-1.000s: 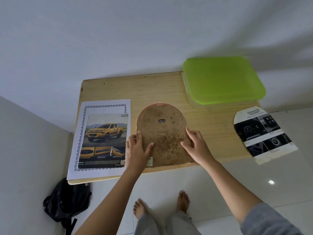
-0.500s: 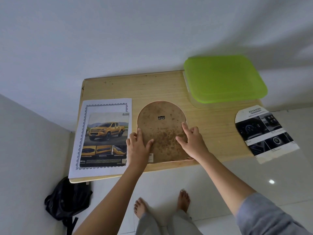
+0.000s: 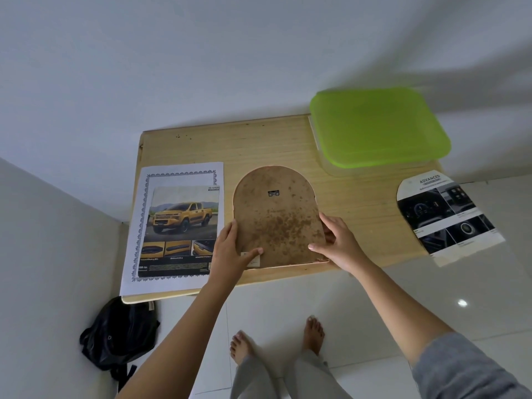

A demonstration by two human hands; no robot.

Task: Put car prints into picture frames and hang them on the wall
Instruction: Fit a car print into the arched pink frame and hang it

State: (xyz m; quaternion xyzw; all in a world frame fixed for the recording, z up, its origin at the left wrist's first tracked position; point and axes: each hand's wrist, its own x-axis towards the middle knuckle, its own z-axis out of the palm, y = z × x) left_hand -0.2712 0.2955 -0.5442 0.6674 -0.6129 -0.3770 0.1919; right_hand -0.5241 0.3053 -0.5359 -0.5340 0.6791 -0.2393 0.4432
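Centrally, just below the middle of the frame, an arch-topped picture frame (image 3: 276, 217) lies face down on the wooden table (image 3: 259, 142), its stained brown backing upward and its straight bottom edge close to the table's near edge. A small metal hanger (image 3: 273, 193) sits in the upper part of the backing.

Both hands grip the frame at its lower corners. The left hand (image 3: 230, 251) clasps the lower left side, thumb laid across the backing and fingers along the outer edge. The right hand (image 3: 339, 246) clasps the lower right side, thumb on the backing and fingers curled round the edge.

Just left of the frame, touching the left hand's side, a yellow truck print (image 3: 178, 226) lies flat on a white sheet with a patterned border; the sheet overhangs the table's near edge. At the right of the picture an arch-cut dashboard print (image 3: 446, 217) hangs partly off the table's right end. Above it, at upper right, sits a clear box with a green lid (image 3: 377, 125). At lower left a black bag (image 3: 121, 332) rests on the pale floor, and bare feet (image 3: 313, 332) show at the bottom centre.
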